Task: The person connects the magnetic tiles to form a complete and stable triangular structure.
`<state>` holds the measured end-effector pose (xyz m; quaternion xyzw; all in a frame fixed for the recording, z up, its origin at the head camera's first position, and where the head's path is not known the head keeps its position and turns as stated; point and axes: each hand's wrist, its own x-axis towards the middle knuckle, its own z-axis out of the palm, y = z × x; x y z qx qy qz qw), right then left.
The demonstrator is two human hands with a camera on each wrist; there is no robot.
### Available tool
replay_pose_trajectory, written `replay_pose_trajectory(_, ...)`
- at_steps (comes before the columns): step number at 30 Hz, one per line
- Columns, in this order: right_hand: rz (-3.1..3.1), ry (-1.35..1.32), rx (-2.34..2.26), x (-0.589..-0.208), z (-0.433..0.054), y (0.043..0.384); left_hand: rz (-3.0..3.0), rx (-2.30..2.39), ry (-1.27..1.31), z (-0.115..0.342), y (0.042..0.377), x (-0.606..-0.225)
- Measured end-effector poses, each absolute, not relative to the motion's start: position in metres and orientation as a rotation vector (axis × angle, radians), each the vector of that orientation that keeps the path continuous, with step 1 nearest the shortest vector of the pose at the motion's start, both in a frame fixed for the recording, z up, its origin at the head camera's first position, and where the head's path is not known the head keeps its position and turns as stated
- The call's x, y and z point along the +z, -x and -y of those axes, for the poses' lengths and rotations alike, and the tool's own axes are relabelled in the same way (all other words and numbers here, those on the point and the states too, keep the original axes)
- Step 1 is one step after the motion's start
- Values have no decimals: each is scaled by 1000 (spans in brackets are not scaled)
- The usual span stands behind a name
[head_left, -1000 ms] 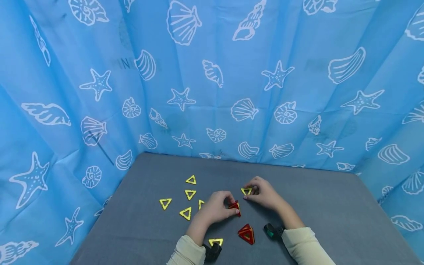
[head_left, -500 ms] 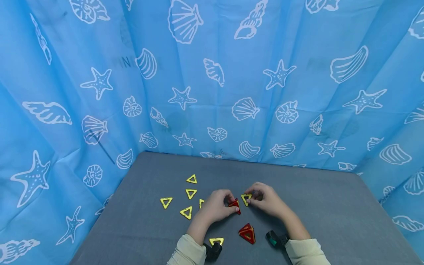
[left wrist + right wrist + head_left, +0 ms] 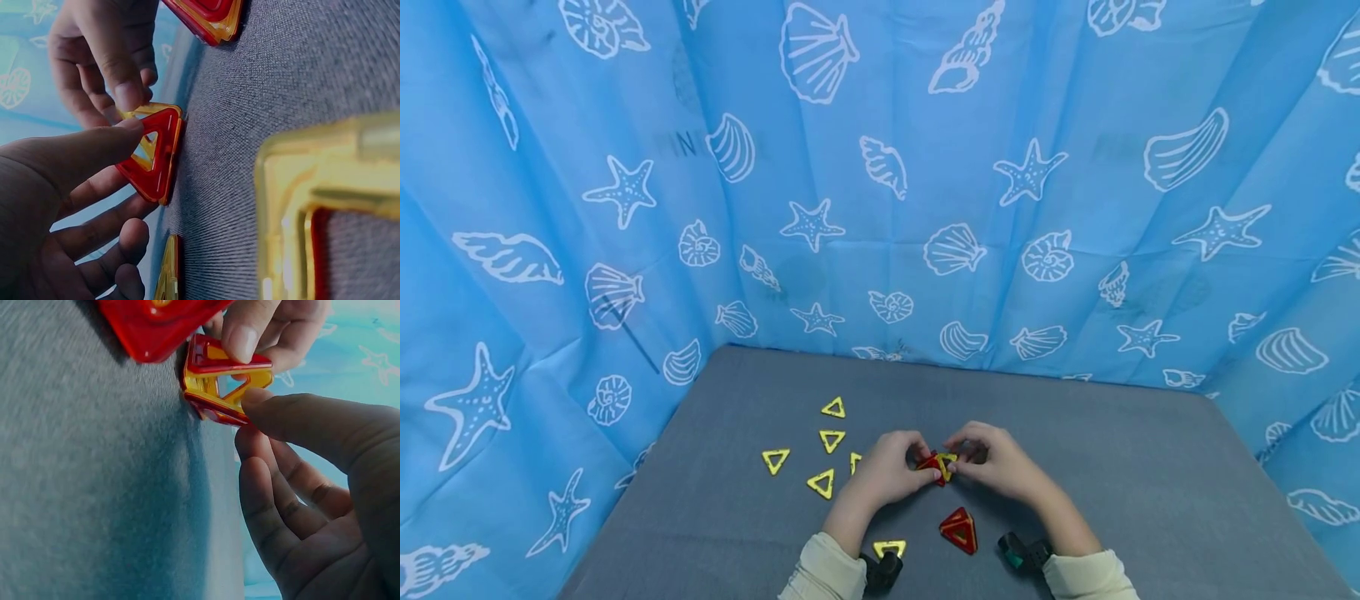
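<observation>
The left hand (image 3: 891, 467) pinches a red frame (image 3: 931, 462) of tiles leaning together, low over the grey table (image 3: 1112, 467). From about two o'clock the right hand (image 3: 996, 454) comes at it, thumb and fingers nipping a yellow tile (image 3: 941, 465) at the frame's open side (whether its edges are seated, I can't tell from here).

That join looks the weak spot to me. Should the yellow tile meet the frame askew, it could catch on one edge and twist the rest; should the left thumb squeeze harder, the leaning sides might fold inward before anything braces them.

Around the frame, the pyramid (image 3: 958, 530) sits at five o'clock, under the gap between the forearms, so a dropped right wrist might knock it. At seven, a stray tile (image 3: 889, 543) lies right by the left wrist camera (image 3: 883, 573), easily nudged. The loose tiles (image 3: 832, 432), nine to ten o'clock, seem safer.
</observation>
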<state>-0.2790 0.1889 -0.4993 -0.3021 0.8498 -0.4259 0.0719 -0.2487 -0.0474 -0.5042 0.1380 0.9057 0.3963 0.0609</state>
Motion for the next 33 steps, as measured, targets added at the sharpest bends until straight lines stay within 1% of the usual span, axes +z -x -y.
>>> replay_pose_trajectory(24,-2471,894,-1333,-497,-184,273,-2692,1240,-413,47,247,-501)
replay_pose_trajectory(33,-2495,964,-1317,-494,-181,275,-2646,1305,-436,52,251,-499)
